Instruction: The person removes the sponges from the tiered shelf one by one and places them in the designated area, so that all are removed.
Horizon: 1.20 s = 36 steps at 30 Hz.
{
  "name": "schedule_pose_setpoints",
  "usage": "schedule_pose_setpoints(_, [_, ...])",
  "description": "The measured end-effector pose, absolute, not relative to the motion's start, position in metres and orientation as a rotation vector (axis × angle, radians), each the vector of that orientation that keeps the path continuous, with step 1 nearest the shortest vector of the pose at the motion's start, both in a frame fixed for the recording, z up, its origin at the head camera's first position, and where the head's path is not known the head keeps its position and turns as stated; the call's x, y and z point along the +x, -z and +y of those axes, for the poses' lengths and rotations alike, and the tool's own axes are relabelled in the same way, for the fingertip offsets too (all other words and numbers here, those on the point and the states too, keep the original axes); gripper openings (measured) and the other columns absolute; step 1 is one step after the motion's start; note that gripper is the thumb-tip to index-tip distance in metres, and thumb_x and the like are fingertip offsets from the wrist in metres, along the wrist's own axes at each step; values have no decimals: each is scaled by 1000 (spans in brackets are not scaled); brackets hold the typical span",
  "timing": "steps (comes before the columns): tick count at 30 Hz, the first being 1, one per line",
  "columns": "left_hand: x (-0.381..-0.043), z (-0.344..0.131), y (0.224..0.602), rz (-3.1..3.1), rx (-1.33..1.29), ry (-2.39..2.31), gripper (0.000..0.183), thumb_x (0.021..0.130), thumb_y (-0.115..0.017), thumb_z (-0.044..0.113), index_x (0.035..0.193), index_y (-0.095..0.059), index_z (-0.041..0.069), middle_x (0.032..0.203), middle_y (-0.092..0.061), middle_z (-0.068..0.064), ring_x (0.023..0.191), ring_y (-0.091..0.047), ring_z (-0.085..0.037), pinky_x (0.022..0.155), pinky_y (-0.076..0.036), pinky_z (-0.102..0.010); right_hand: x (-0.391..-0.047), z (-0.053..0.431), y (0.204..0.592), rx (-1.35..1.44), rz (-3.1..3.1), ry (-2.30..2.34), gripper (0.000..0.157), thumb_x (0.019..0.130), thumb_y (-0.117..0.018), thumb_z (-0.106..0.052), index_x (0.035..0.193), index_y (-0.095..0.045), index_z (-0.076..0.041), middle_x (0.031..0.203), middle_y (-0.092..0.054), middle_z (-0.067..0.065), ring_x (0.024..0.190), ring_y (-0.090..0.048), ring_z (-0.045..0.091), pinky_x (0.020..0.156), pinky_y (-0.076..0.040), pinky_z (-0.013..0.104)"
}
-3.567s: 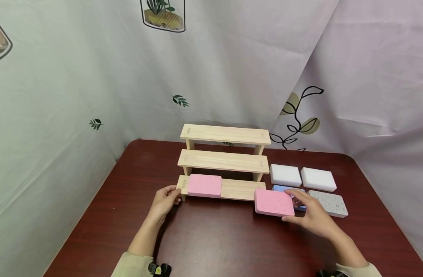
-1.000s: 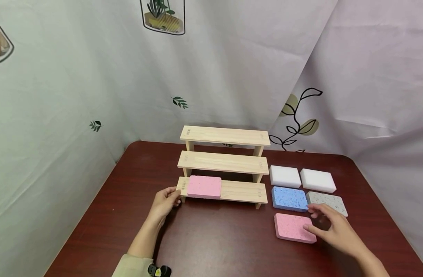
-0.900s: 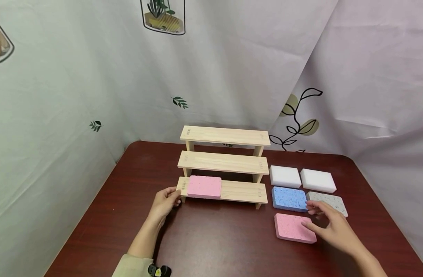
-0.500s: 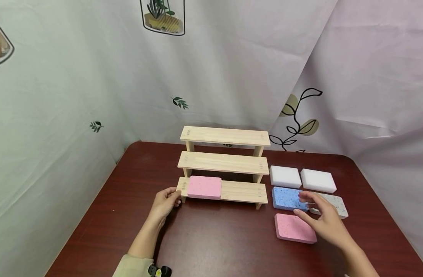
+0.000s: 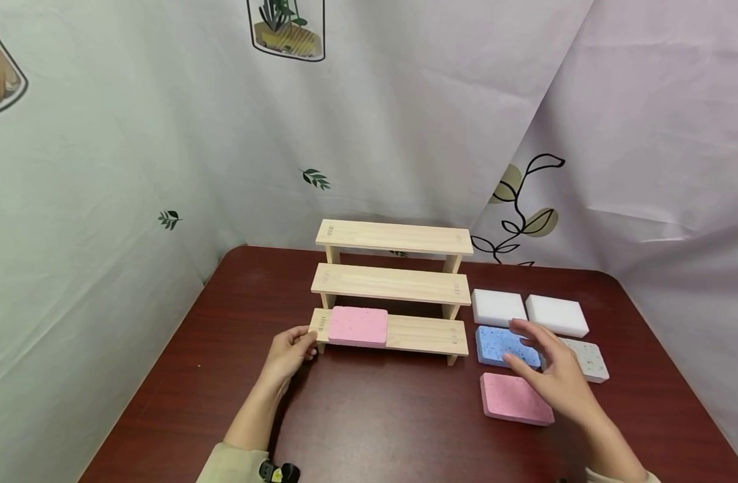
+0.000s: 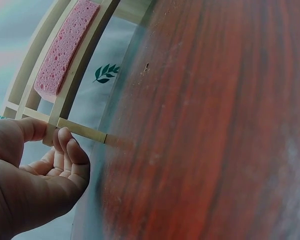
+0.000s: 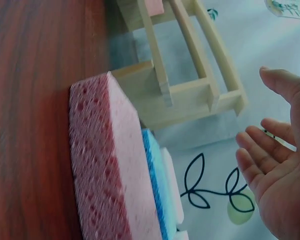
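My left hand [image 5: 287,355] pinches the left end of the lowest step of a three-step wooden shelf stand [image 5: 426,333]; the left wrist view shows thumb and fingers on that corner. A pink sponge [image 5: 358,326] lies flat on the left part of this step. To the right, my right hand [image 5: 555,377] hovers with spread fingers and holds nothing. Below it a second pink sponge [image 5: 509,398] lies on the table. Just behind, a speckled blue sponge [image 5: 497,345] is partly covered by the fingertips. A speckled grey sponge [image 5: 591,361] is half hidden behind the hand.
Two white sponges [image 5: 556,315] lie side by side at the back right, close to the stand's right side. The dark red-brown table [image 5: 381,416] reaches back to a hanging printed cloth [image 5: 393,121].
The right hand earlier held a pink sponge by the lowest step; that sponge now lies on the table, released. The hand has since risen up and left over the blue sponge. The left hand stays put.
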<state>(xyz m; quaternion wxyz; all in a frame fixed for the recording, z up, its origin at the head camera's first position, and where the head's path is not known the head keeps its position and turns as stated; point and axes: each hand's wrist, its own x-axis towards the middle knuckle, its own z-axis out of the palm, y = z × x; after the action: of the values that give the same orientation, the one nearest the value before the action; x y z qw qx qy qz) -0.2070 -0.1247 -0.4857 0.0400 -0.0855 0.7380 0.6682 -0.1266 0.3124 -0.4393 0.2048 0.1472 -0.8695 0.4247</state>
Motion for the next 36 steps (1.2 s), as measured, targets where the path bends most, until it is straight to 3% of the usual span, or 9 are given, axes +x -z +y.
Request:
schedule_pose_setpoints(11, [-207,-125,486,2271,-265,-2019,27,99,-57,2,119,-61,-17,79,-64,-6,67,-58,-11,61,-51,-20,-139,297,432,440,-2429,-1201,56,82,-81,3,134,-60,-1,126,-63,17,114,-59,3,98,-40,8])
schedule_pose_setpoints(16, [-206,-126,484,2273,-261,-2011,27,100,-57,2,120,-61,-16,80,-65,-7,68,-58,-12,62,-51,-21,-143,291,433,469,-2439,-1207,55,82,-81,2,134,-61,-2,129,-63,13,115,-58,4,98,-40,9])
schedule_pose_setpoints(23, [-205,-126,483,2264,-260,-2024,28,100,-56,1,121,-60,-17,80,-64,-7,67,-58,-11,61,-51,-21,-147,280,431,517,-2429,-1178,56,81,-83,-1,133,-62,-2,128,-64,11,112,-62,17,97,-41,9])
schedule_pose_setpoints(30, [-205,-126,484,2274,-257,-2023,29,100,-56,2,121,-60,-18,80,-64,-7,67,-58,-12,61,-51,-21,-153,269,433,563,-2419,-1182,54,82,-83,-3,132,-62,-4,126,-65,11,113,-62,12,98,-42,11])
schedule_pose_setpoints(36, [-205,-126,485,2277,-256,-2021,29,100,-56,3,120,-60,-17,81,-65,-8,67,-59,-12,62,-52,-22,-155,260,438,544,-2468,-1205,54,84,-82,-8,133,-61,-3,129,-65,9,117,-62,17,101,-38,10])
